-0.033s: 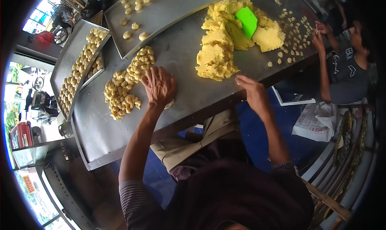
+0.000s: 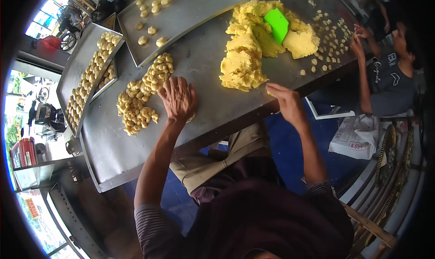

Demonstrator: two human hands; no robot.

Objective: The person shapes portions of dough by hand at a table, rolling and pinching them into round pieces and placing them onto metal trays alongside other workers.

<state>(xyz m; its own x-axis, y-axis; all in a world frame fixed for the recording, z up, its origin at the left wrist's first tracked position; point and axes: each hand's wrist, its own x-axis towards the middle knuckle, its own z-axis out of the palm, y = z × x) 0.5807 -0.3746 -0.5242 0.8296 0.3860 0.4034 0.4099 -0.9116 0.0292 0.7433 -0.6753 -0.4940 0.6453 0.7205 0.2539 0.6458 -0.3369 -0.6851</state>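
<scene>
My left hand [image 2: 178, 101] lies palm down with fingers apart on the steel table [image 2: 118, 154], right beside a pile of small pale dough pieces [image 2: 136, 109]; a piece peeks out under its heel. My right hand [image 2: 284, 98] hovers at the front edge, fingers together and curved, with a small yellowish bit at the fingertips, too small to name. It is just below a large mound of soft yellow dough [image 2: 240, 64], which has a green plastic scraper [image 2: 276, 25] stuck in it.
Trays hold dough balls at the left [image 2: 70, 84] and back [image 2: 199, 5]. Small lumps [image 2: 326, 50] lie at the right. A co-worker [image 2: 389, 77] has both hands raised by the table's right end, a white sack [image 2: 349, 139] below. Motorbikes [image 2: 45, 114] stand outside at the left.
My right hand has shifted very slightly; otherwise the view is almost the same.
</scene>
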